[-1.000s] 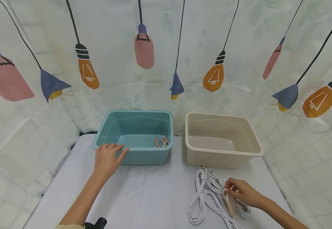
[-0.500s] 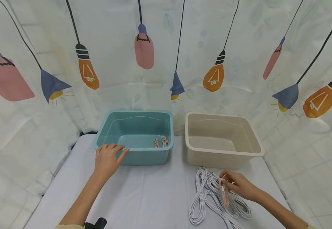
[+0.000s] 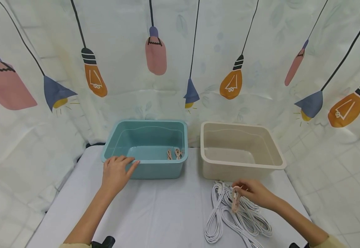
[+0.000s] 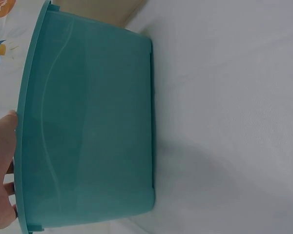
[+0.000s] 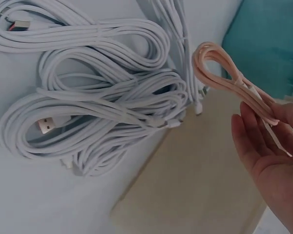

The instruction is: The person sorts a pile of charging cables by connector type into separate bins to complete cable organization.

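My right hand (image 3: 254, 193) pinches a bundled peach-pink cable (image 5: 224, 73), which hangs down from the fingertips over a heap of white cables (image 3: 229, 217). In the right wrist view its loop sticks out past the thumb and fingers. The white cables are coiled and tied, and a USB plug (image 5: 49, 124) shows among them. My left hand (image 3: 116, 174) rests at the front rim of a teal bin (image 3: 155, 170), fingers over the edge and thumb along it. Inside that bin, at its right end, lie a few small pink cable bundles (image 3: 178, 153).
A beige bin (image 3: 239, 168) stands right of the teal one, just behind the white cables. Both bins sit at the back of a white-covered table (image 3: 167, 213), against a curtain (image 3: 211, 44) printed with lamps. A dark object (image 3: 107, 241) shows by the left forearm.
My right hand has lifted the pink cable off the white heap and carried it left and away from me, toward the bins. The left hand has stayed on the teal rim.
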Demonstrator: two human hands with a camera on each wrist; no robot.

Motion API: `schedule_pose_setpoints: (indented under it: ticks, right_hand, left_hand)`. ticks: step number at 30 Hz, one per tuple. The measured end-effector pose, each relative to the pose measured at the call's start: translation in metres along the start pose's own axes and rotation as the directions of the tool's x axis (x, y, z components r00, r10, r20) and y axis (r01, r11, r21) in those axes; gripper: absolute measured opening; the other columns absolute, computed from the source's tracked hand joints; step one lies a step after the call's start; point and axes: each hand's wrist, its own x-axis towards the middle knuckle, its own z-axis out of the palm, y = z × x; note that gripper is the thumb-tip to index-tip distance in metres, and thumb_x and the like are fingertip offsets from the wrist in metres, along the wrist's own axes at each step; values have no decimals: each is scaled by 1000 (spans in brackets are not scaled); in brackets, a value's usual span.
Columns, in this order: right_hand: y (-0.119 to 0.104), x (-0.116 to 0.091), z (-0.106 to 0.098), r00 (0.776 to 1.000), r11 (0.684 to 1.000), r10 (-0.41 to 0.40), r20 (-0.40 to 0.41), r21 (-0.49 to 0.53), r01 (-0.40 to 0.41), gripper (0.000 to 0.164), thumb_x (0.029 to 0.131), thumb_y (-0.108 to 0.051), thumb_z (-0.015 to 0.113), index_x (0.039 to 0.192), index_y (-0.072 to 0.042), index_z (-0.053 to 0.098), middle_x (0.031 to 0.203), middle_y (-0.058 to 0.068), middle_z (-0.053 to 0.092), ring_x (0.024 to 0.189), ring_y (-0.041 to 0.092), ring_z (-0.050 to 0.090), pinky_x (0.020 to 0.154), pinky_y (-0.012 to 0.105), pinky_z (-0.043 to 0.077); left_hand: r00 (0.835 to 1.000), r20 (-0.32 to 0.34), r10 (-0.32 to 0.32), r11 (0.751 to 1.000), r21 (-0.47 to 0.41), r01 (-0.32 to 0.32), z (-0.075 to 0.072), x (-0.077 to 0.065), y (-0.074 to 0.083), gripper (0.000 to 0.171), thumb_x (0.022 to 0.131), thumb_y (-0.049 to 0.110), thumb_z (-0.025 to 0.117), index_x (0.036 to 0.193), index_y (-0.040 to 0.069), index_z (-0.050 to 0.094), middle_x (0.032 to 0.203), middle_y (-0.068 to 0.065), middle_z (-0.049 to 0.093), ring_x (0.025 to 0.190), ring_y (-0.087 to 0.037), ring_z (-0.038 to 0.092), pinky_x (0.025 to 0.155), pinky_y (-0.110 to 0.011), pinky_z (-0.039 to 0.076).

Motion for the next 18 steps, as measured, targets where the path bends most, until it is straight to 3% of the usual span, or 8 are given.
schedule_pose_setpoints:
  ticks: [13,18]
  right_hand:
    - [-27,29,-13,1000,1000,0,-11,19,0,7,103,-7,67,107,-4,72,98,2,74,86,14,72,75,29,60]
    - [-36,42,-15,999,1000,-23,-30,18,23,5,102,-8,69,103,-4,72,95,1,73,84,10,70,73,27,60]
  left_hand:
    - [1000,20,-14,1000,1,14,-1,0,-1,32,98,27,77,116,2,79,113,-22,76,113,-49,63,105,-71,40]
    - [999,26,-20,1000,3,19,-1,0,-1,32,98,28,77,117,2,79,114,-22,75,113,-49,62,106,-70,39]
